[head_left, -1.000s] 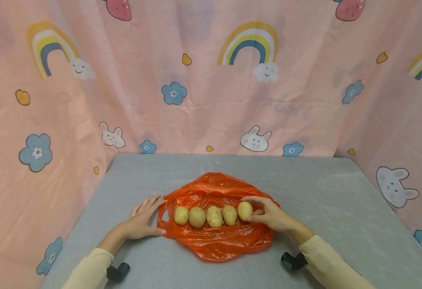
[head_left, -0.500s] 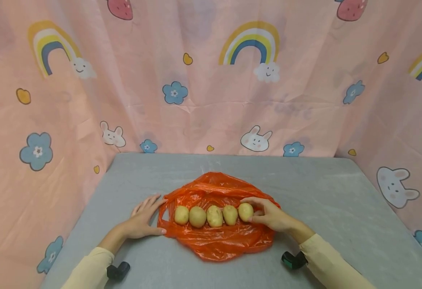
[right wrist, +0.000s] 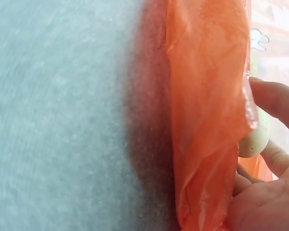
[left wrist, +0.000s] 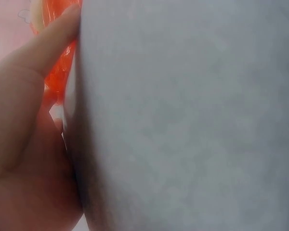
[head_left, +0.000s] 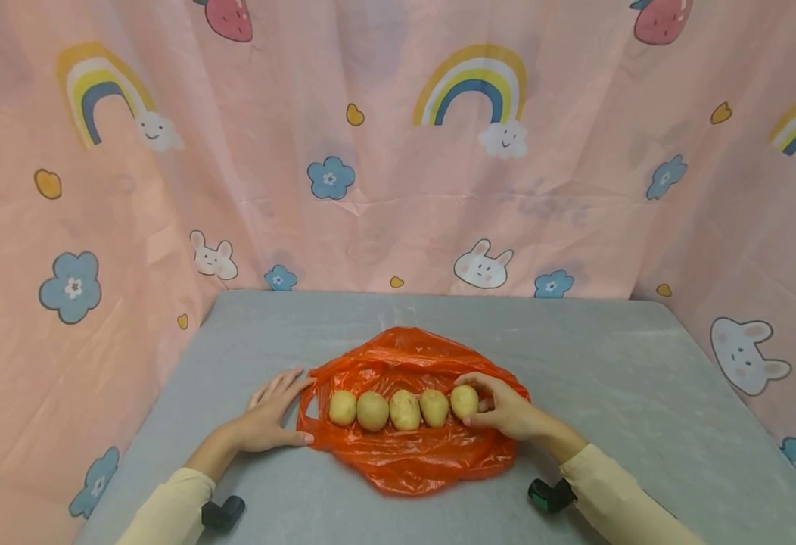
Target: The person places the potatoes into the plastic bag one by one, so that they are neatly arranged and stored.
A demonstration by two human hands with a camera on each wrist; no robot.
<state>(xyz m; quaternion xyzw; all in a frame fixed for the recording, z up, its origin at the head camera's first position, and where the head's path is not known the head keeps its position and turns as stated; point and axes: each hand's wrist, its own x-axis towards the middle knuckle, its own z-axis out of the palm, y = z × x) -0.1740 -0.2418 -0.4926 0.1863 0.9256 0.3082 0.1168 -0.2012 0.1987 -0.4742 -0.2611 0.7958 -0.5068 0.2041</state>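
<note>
Several potatoes lie in a side-by-side row on a flattened orange-red plastic bag (head_left: 411,462). My right hand (head_left: 514,409) holds the rightmost potato (head_left: 464,401) between thumb and fingers, at the row's right end. In the right wrist view, the bag's raised edge (right wrist: 207,115) hides part of that potato (right wrist: 256,139). My left hand (head_left: 265,420) rests on the table at the bag's left end, its fingers spread and fairly straight. Its thumb and forefinger touch the bag's edge near the handle hole. The leftmost potato (head_left: 342,408) lies just right of that hole.
The grey table (head_left: 609,363) extends around the bag on all sides. Behind it and at both sides hangs a pink curtain (head_left: 398,166) printed with rainbows, flowers and rabbits. Dark wrist-camera mounts (head_left: 223,513) show below both wrists.
My right thumb and wrist have shifted very slightly at the rightmost potato. The left hand, the bag and the row of potatoes look unchanged.
</note>
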